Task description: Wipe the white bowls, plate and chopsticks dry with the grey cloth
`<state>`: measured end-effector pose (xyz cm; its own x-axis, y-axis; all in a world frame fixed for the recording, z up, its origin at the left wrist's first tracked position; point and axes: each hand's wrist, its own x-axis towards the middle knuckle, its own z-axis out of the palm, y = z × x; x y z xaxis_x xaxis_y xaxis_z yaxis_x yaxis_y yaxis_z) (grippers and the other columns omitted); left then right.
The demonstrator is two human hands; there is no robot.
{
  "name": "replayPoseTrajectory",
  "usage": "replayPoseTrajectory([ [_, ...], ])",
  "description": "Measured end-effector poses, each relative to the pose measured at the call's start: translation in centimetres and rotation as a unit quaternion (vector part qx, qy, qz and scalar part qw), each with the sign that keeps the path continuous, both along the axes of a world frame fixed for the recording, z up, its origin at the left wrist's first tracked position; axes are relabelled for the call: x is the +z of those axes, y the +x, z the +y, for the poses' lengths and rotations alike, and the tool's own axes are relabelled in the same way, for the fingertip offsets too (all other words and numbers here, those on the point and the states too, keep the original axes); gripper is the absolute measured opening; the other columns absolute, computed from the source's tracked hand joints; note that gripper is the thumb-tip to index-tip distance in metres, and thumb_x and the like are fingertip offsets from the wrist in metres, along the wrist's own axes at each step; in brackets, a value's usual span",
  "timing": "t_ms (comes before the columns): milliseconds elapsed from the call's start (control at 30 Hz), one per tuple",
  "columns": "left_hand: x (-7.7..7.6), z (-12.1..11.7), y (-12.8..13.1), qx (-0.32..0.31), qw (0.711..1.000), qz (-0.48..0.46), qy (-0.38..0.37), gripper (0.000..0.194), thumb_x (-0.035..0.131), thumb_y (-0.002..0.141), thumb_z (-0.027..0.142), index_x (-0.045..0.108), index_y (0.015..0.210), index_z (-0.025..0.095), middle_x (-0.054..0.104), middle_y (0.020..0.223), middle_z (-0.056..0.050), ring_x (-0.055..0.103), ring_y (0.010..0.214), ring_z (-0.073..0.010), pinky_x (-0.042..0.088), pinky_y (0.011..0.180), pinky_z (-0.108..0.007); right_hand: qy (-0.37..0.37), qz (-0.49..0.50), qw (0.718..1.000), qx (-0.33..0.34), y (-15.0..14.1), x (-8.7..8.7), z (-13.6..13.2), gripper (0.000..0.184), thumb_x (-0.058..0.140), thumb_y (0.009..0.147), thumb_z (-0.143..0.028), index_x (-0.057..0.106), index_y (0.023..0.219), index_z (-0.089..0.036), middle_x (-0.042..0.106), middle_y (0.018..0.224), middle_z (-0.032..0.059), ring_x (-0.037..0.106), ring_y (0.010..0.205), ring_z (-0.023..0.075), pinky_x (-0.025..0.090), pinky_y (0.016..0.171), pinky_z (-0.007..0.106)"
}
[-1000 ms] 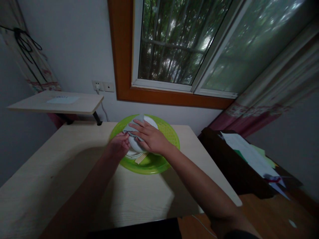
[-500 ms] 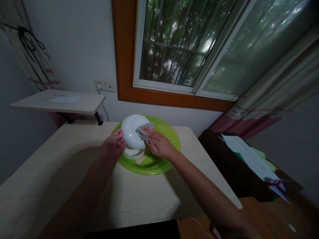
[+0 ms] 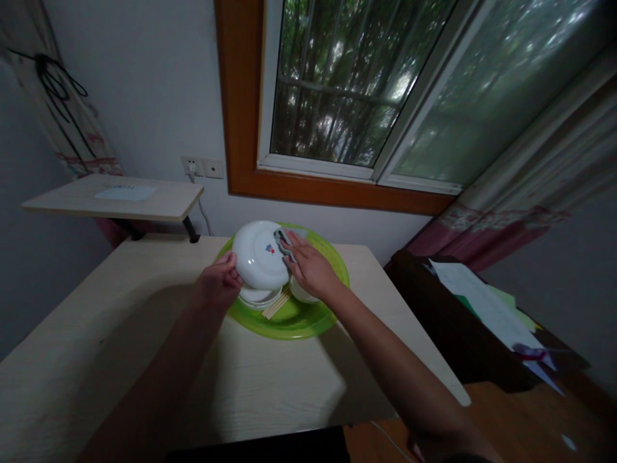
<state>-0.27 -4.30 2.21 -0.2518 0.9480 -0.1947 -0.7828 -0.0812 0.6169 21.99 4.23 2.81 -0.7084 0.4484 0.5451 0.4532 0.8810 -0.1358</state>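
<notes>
My left hand (image 3: 223,278) pinches the left rim of a white plate (image 3: 253,257), tilted with its underside up and a small blue and red mark showing. A grey cloth (image 3: 284,243) is under the fingers of my right hand (image 3: 308,265), against the plate's right edge. Beneath lies a round green tray (image 3: 289,329). On it are stacked white dishes (image 3: 260,298), partly covered by the held plate, a pair of wooden chopsticks (image 3: 276,305) and a white bowl (image 3: 301,292) partly hidden by my right hand.
The tray rests on a pale wooden table (image 3: 270,386). At the back left a raised shelf (image 3: 164,200) bears a sheet of paper (image 3: 126,193). A window (image 3: 347,90) is behind the table. Papers (image 3: 477,308) lie on dark furniture to the right.
My right hand has slid the cloth rightward from the plate's middle to its right edge, baring the blue and red mark. More of the bowl shows. My left hand keeps its hold.
</notes>
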Motion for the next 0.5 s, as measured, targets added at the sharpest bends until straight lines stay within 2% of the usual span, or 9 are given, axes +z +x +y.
replayPoseTrajectory([
  [133,0.4,-0.1,0.0,0.010,1.000,-0.010,-0.004,0.048,0.055,0.084,0.001,0.059,0.130,0.014,0.075,0.092,-0.006,0.073,0.078,-0.0125,0.058,0.071,-0.017,0.000,-0.035,0.996,0.076,1.0,-0.4,-1.9,0.044,0.042,0.103,-0.024,0.050,0.145,-0.015,0.036,0.159,0.0104,0.028,0.151,0.0235,0.030,0.124,0.051],
  [267,0.6,0.2,1.0,0.014,1.000,-0.014,-0.009,0.039,0.051,0.089,0.003,0.061,0.125,0.012,0.075,0.094,-0.008,0.072,0.079,-0.0134,0.059,0.074,-0.020,0.001,-0.046,0.989,0.143,0.2,0.8,-3.2,0.045,0.039,0.104,-0.024,0.047,0.148,-0.019,0.035,0.161,0.0071,0.027,0.152,0.0198,0.028,0.124,0.049],
  [400,0.3,0.7,1.7,-0.010,0.999,-0.034,-0.003,0.035,0.049,0.092,0.005,0.063,0.122,0.015,0.075,0.097,-0.008,0.072,0.082,-0.0120,0.057,0.077,-0.018,0.011,-0.049,0.990,0.128,-1.6,1.8,-2.7,0.049,0.041,0.104,-0.025,0.039,0.153,-0.018,0.029,0.163,0.0079,0.023,0.153,0.0201,0.026,0.125,0.048],
  [500,-0.3,1.1,1.2,-0.017,0.999,-0.041,0.001,0.033,0.049,0.089,0.002,0.064,0.116,0.014,0.075,0.093,-0.006,0.072,0.079,-0.0118,0.056,0.077,-0.018,0.030,-0.054,0.992,0.113,-2.6,2.0,-2.3,0.053,0.045,0.101,-0.022,0.038,0.153,-0.017,0.025,0.165,0.0084,0.018,0.154,0.0215,0.025,0.126,0.049],
])
